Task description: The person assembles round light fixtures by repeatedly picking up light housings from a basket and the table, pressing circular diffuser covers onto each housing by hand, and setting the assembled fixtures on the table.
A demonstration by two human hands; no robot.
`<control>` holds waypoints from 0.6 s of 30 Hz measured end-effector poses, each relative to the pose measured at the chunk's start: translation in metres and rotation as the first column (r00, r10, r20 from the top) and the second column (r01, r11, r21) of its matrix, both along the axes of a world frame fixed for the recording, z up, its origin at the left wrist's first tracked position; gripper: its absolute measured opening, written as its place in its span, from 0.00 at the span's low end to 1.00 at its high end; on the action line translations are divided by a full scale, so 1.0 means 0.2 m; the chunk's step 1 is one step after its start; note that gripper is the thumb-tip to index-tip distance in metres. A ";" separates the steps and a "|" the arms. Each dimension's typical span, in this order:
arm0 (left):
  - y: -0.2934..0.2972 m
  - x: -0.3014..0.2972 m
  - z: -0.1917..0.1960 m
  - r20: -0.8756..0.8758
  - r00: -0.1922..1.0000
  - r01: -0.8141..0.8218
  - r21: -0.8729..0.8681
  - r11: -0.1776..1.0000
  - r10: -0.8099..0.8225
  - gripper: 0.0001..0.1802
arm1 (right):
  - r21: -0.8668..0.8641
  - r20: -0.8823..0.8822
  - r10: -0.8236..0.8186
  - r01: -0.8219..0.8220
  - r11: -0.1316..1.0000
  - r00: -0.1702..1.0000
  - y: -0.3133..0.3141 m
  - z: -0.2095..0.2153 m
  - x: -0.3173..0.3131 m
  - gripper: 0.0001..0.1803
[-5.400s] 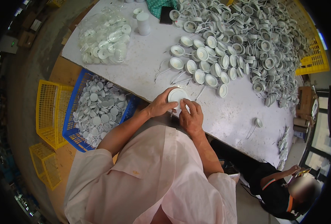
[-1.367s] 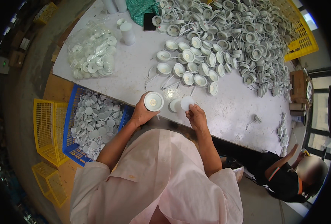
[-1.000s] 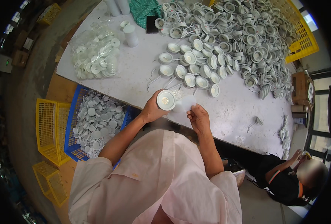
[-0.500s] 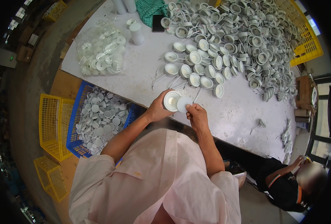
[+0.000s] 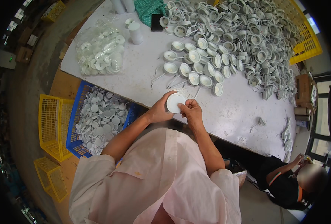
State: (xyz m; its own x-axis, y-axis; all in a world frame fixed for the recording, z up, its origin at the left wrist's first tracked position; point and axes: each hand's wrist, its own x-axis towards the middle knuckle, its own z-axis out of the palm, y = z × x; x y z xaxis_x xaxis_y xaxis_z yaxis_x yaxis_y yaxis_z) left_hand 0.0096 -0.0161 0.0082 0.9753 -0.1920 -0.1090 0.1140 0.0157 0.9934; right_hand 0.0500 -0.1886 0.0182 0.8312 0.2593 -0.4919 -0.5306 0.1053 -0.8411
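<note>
Over the near edge of the table [image 5: 225, 112], cups a lamp [image 5: 168, 105] in the left hand [image 5: 159, 111], with fingers curled around its left side. Holds a disc [image 5: 175, 101] over the lamp's face with the right hand [image 5: 191, 113], thumb on top, fingers bunched narrow at the right rim. Appears to be at the step of fitting disc to lamp; cannot tell from this angle whether seated all round. Calls next, by the look of it, for even thumb pressure around the rim, plus a firm left-hand hold against tipping. Faces, just beyond, a cluster of open lamps [image 5: 194, 56] on the table, near the far-right pile [image 5: 255, 41]. Has, to the near left, a blue crate [image 5: 73, 117] of white pieces [image 5: 98, 115].
</note>
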 end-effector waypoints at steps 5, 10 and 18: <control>0.00 -0.01 0.04 -0.027 1.000 0.005 -0.068 0.998 -0.007 0.43 | -0.009 -0.004 0.004 -0.004 1.000 1.000 0.00 -0.01 0.00 0.13; -0.01 0.00 0.02 -0.005 0.998 -0.055 0.103 0.993 0.055 0.33 | 0.019 -0.031 -0.002 0.003 1.000 1.000 0.02 0.00 0.00 0.14; -0.05 -0.03 -0.03 -0.021 0.993 -0.111 0.116 0.987 0.114 0.25 | 0.026 -0.032 0.050 -0.049 0.998 0.998 0.00 -0.07 0.00 0.14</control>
